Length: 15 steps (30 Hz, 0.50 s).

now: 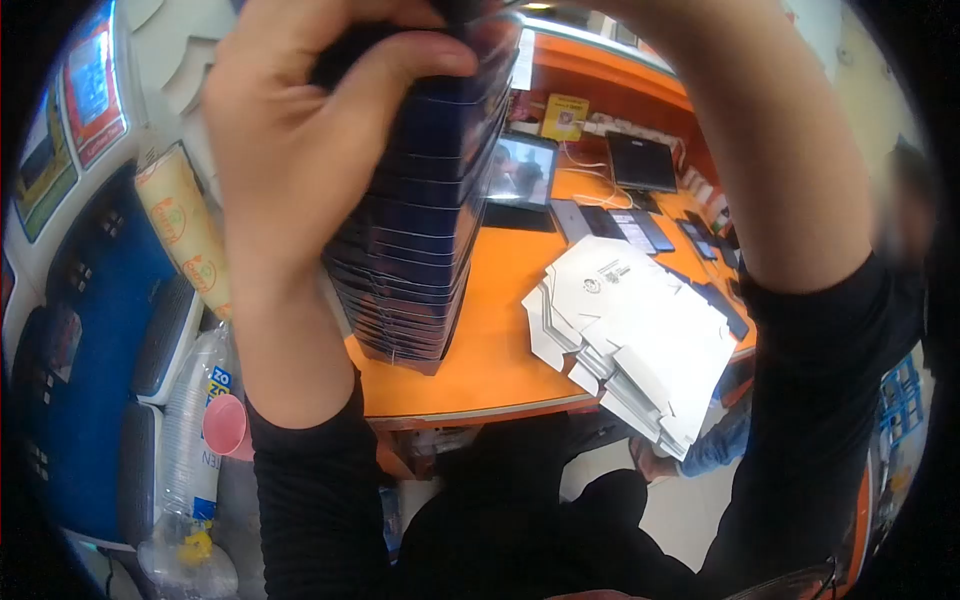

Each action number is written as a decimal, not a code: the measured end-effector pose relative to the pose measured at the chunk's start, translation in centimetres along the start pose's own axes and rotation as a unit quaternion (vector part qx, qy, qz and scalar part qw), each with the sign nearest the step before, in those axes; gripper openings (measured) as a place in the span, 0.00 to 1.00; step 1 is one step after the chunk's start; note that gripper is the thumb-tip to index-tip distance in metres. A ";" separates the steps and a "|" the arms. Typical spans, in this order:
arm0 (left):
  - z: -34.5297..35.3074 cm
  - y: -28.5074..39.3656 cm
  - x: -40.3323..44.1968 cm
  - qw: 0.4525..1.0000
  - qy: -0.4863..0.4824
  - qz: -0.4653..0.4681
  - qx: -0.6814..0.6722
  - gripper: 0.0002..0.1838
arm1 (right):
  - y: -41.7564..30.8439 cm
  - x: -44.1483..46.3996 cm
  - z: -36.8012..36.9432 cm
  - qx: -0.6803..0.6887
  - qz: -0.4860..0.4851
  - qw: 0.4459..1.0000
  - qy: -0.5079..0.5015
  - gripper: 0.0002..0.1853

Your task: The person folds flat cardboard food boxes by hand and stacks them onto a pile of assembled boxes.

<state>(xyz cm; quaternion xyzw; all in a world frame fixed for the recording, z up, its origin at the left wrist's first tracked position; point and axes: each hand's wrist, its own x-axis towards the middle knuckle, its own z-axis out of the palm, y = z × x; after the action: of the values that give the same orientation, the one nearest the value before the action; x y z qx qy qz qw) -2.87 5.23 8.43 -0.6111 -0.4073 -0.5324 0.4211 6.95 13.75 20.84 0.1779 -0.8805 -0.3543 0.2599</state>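
Note:
A tall stack of thin dark boxes (pixel 412 230) stands on the orange counter (pixel 500 350), reaching up to the top edge of the view. My left hand (pixel 310 120) is at the upper left side of the stack, its thumb stretched across the upper part and its other fingers curled behind. My right forearm reaches up past the top edge, so my right hand is mostly out of view and what its fingers do is hidden. To the right of the stack lies a pile of flat, unfolded white cartons (pixel 640 330), overhanging the counter's front edge.
Behind the stack are a tablet with a lit screen (pixel 522 170), several phones (pixel 635 230), a black device (pixel 642 162) and a yellow card (pixel 565 117). At left are a sleeve of plastic cups (pixel 190 430), a pink cup (pixel 226 424) and a blue panel (pixel 85 370). A person stands at right.

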 end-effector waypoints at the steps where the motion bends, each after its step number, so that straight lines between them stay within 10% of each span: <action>1: 0.0 -0.1 -0.2 0.999 0.018 -0.032 -0.029 0.06 | -0.4 0.2 0.7 0.009 0.007 1.000 -0.005 0.13; 15: 0.1 -4.0 -2.9 0.989 0.117 -0.082 0.024 0.15 | -3.9 -3.1 6.7 0.145 0.110 0.955 0.235 0.06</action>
<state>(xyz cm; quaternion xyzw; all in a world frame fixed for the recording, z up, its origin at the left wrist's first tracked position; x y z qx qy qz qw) -6.88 6.41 5.84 -0.4991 -0.4160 -0.6231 0.4353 6.02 16.18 12.94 0.1937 -0.8507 -0.1399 0.4682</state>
